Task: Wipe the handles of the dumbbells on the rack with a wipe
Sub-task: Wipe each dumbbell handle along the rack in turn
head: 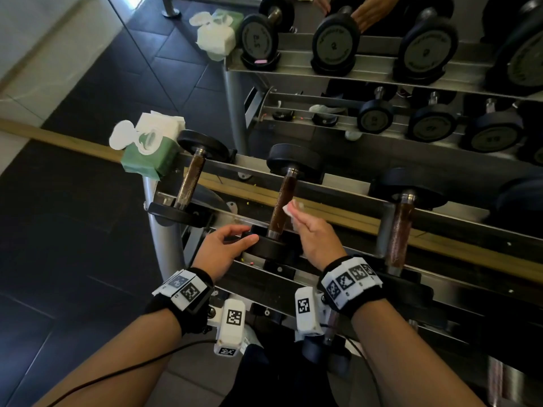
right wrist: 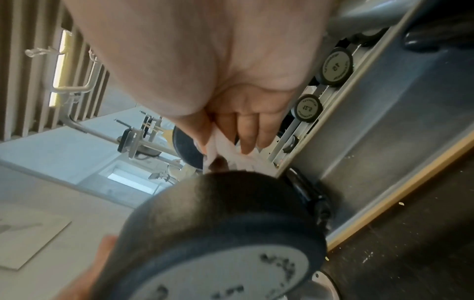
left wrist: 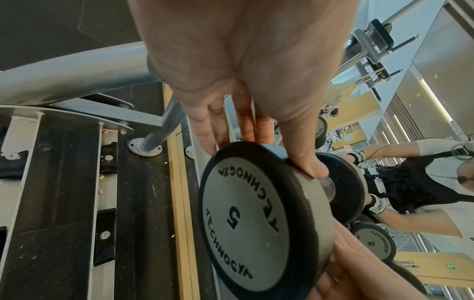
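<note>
The middle dumbbell on the rack has a dark brown handle (head: 282, 198) and black heads; its near head (left wrist: 246, 219) is marked 5 and fills the bottom of the right wrist view (right wrist: 218, 223). My left hand (head: 249, 234) grips that near head by its rim, thumb on one side and fingers behind it (left wrist: 264, 154). My right hand (head: 296, 213) pinches a white wipe (head: 289, 208) and holds it against the right side of the handle. In the right wrist view the wipe (right wrist: 223, 150) is folded between the thumb and fingers (right wrist: 246, 132).
A green pack of wipes (head: 150, 148) with its lid up sits on the rack's left end. Other dumbbells lie to the left (head: 191, 177) and right (head: 401, 227) on the same grey rails (head: 244, 168). A mirror (head: 367, 66) behind repeats the rack.
</note>
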Tool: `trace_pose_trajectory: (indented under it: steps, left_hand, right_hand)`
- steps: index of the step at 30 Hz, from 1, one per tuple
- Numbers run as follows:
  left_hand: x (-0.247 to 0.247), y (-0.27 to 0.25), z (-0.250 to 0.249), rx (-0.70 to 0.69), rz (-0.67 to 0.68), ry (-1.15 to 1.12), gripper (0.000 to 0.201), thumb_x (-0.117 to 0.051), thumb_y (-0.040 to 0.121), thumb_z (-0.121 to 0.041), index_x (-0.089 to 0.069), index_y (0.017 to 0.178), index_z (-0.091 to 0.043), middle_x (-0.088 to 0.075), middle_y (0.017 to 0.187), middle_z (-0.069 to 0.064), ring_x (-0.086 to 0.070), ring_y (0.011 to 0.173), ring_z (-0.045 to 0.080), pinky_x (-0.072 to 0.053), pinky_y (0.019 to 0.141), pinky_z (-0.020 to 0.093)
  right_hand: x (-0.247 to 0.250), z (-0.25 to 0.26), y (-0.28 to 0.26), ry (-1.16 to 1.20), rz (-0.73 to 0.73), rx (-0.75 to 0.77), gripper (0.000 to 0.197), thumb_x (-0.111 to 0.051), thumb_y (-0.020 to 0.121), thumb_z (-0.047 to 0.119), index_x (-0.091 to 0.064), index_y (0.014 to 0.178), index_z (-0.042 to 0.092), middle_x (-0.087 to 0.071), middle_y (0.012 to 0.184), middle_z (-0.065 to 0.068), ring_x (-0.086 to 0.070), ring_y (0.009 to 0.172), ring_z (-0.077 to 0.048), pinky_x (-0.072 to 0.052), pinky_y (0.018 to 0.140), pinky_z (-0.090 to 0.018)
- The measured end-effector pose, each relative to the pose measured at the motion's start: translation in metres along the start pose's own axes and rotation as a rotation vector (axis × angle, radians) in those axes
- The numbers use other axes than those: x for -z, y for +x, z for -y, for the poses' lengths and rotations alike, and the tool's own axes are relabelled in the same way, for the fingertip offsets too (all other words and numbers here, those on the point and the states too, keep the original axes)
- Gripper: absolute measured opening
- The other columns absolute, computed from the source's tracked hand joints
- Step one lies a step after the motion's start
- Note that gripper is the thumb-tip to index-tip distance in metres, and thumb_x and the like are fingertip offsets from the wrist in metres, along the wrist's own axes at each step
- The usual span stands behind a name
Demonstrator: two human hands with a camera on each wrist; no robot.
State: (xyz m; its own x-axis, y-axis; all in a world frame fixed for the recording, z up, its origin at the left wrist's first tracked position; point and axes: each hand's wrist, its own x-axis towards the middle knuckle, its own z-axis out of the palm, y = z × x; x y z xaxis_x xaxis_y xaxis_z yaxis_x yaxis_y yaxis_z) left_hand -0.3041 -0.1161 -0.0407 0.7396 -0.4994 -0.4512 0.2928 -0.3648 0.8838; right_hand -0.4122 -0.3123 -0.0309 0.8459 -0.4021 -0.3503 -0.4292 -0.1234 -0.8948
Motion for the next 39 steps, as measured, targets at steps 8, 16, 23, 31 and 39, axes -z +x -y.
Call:
trace_pose_trajectory:
  steps: [8, 16, 23, 31, 39]
  left_hand:
    - [0.002, 0.001, 0.004, 0.006, -0.007, 0.046, 0.042, -0.078, 0.061, -0.054, -0.072, 0.101, -0.040, -0.072, 0.101, -0.013, -0.069, 0.102, 0.012, -0.054, 0.096, 0.041]
    - [0.000, 0.000, 0.004, -0.013, -0.006, 0.033, 0.044, -0.078, 0.061, -0.054, -0.072, 0.102, -0.038, -0.072, 0.101, -0.013, -0.070, 0.098, 0.009, -0.057, 0.088, 0.031]
    - [-0.001, -0.002, 0.003, -0.021, -0.006, 0.038, 0.041, -0.077, 0.062, -0.053, -0.071, 0.101, -0.040, -0.072, 0.101, -0.012, -0.070, 0.095, 0.006, -0.057, 0.086, 0.030]
    - [-0.001, -0.005, -0.001, -0.011, 0.000, 0.040, 0.048, -0.078, 0.059, -0.057, -0.070, 0.103, -0.039, -0.072, 0.105, -0.006, -0.070, 0.098, 0.010, -0.057, 0.091, 0.037]
    - [-0.003, -0.008, -0.003, -0.009, -0.017, 0.042, 0.052, -0.079, 0.053, -0.066, -0.072, 0.099, -0.044, -0.073, 0.103, -0.010, -0.070, 0.100, 0.011, -0.055, 0.094, 0.039]
  right_hand:
    - [-0.007, -0.001, -0.019, -0.129, 0.126, 0.012, 0.034, -0.038, 0.104, 0.046, -0.063, 0.126, 0.041, -0.067, 0.116, 0.011, -0.061, 0.104, -0.004, -0.049, 0.088, -0.019]
    - [-0.003, 0.020, -0.005, -0.319, 0.039, 0.076, 0.040, -0.033, 0.107, 0.027, -0.045, 0.145, 0.033, -0.062, 0.124, -0.005, -0.059, 0.113, -0.017, -0.044, 0.101, -0.030]
    - [-0.002, 0.016, -0.015, -0.605, 0.200, 0.089, 0.047, -0.042, 0.104, 0.014, -0.043, 0.144, 0.037, -0.059, 0.127, -0.007, -0.059, 0.111, -0.022, -0.051, 0.097, -0.037]
    - [0.008, 0.005, -0.014, -0.358, 0.091, 0.076, 0.040, -0.035, 0.107, 0.023, -0.048, 0.142, 0.036, -0.057, 0.139, 0.003, -0.053, 0.126, -0.011, -0.032, 0.102, -0.016]
    - [0.008, -0.011, -0.021, -0.192, 0.069, 0.076, 0.036, -0.038, 0.105, 0.024, -0.055, 0.128, 0.046, -0.055, 0.131, 0.016, -0.052, 0.109, 0.009, -0.036, 0.091, -0.007]
